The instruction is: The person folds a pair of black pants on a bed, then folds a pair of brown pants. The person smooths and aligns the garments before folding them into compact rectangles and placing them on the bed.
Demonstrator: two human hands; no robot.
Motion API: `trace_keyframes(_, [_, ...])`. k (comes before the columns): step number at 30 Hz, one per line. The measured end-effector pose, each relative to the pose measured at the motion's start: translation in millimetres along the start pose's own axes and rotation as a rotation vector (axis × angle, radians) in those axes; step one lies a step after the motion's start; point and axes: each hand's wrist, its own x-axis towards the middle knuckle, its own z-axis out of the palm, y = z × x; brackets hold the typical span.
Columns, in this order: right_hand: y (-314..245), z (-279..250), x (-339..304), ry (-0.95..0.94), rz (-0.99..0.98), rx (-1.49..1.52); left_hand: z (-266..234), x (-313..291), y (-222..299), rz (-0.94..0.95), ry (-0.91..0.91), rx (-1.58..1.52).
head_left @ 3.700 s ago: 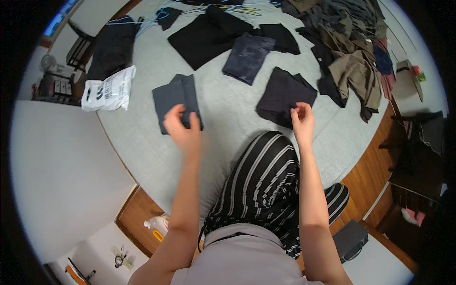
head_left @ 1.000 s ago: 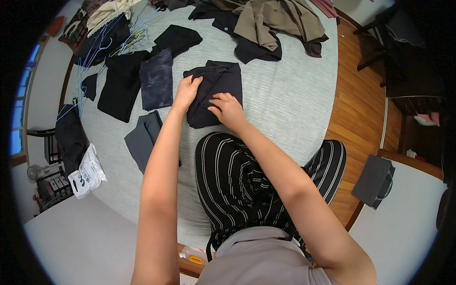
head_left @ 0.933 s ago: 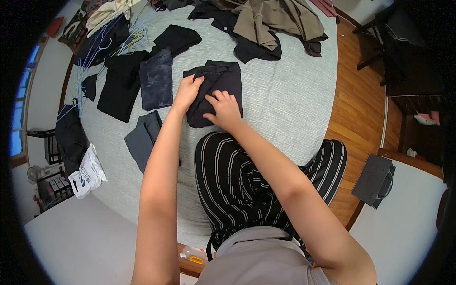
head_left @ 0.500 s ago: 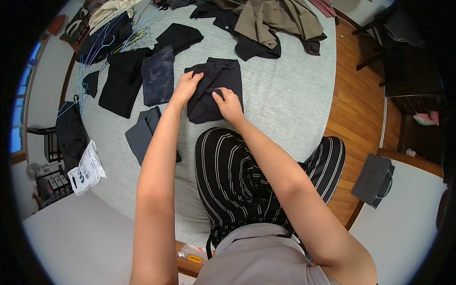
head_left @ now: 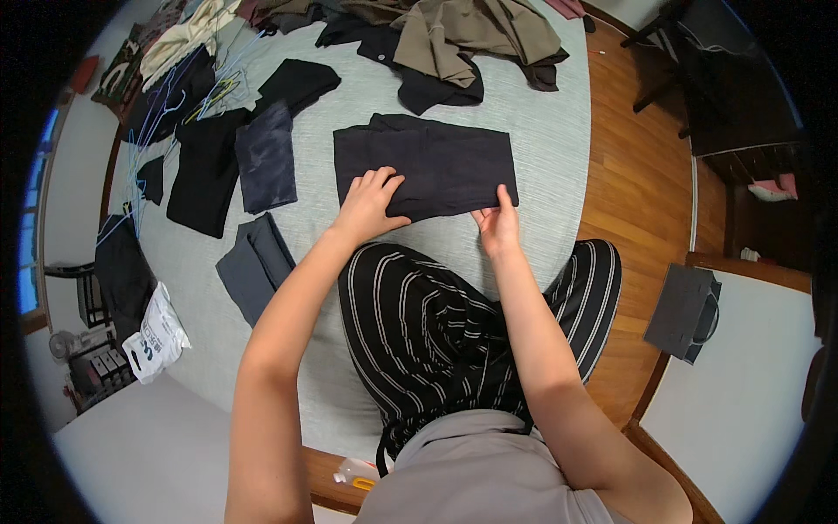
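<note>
A black garment (head_left: pixel 428 166), folded into a wide rectangle, lies on the pale grey-green bed cover in front of my knees; its exact kind cannot be made out. My left hand (head_left: pixel 373 208) rests on its lower left part with the fingers spread. At the lower right corner my right hand (head_left: pixel 499 220) grips the edge, thumb on top and fingers partly hidden underneath. To the left lie a folded dark blue mottled garment (head_left: pixel 266 159), a folded dark grey garment (head_left: pixel 256 266) and a folded black garment (head_left: pixel 207 175).
Blue wire hangers (head_left: pixel 170 109) lie tangled on the far left. A brown garment (head_left: pixel 476 39) and a black buttoned garment (head_left: pixel 441 83) sit in a heap at the back. At the left edge hangs a white plastic bag (head_left: pixel 157 336). Wooden floor (head_left: pixel 624 201) borders the bed's right side.
The black garment has been opened out to the right, from a squarish bundle to a wide rectangle. My right hand has moved right to its corner; my left now lies lower on the cloth.
</note>
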Motion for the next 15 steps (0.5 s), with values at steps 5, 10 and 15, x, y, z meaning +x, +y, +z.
trace_keyframes(5, [-5, 9, 12, 0.100, 0.052, -0.064, 9, 33, 26, -0.194, -0.088, 0.165])
trace_keyframes(10, [-9, 19, 24, 0.060, 0.046, 0.112, 24, 59, 25, -0.243, -0.126, 0.227])
trace_keyframes(15, [-44, 14, 22, -0.131, 0.054, 0.128, -21, 31, -13, -0.627, 0.327, -0.516])
